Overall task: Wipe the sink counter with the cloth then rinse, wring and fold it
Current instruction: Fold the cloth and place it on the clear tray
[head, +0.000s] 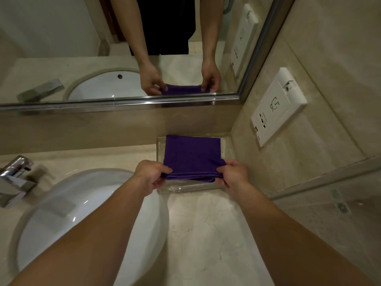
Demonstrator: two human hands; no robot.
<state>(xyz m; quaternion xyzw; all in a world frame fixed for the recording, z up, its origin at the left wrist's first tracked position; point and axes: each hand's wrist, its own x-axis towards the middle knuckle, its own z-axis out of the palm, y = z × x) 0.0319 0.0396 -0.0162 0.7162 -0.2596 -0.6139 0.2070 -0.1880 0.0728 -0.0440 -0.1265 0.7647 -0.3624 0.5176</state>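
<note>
At the back right corner of the counter [206,228], the purple cloth [191,153] lies folded into a neat, roughly square stack on a clear shallow tray [185,189], which sits tight against the low stone backsplash [82,129] and close to the side wall. The cloth's far edge reaches the tray's back rim, while its near edge, showing several stacked layers, is lifted slightly off the tray. The left hand [151,174] pinches the near left corner of the cloth, thumb on top and fingers curled underneath. The right hand [234,173] pinches the near right corner the same way, so the folded edge stretches between the two hands. Both forearms come in from the bottom of the view, bare to the elbow, the left one crossing above the sink [82,203]. That white oval basin is set into the pale marbled counter just left of the tray. A chrome faucet [14,178] with a squared body stands at the far left beside the basin. Above the backsplash hangs a metal-framed mirror [123,102], and its reflection shows both hands gripping the purple cloth, the basin and the faucet. On the tiled right wall a white outlet plate [278,108] is mounted near the mirror's corner. Lower right, a glass panel [329,213] with a metal top rail meets the counter's edge.
</note>
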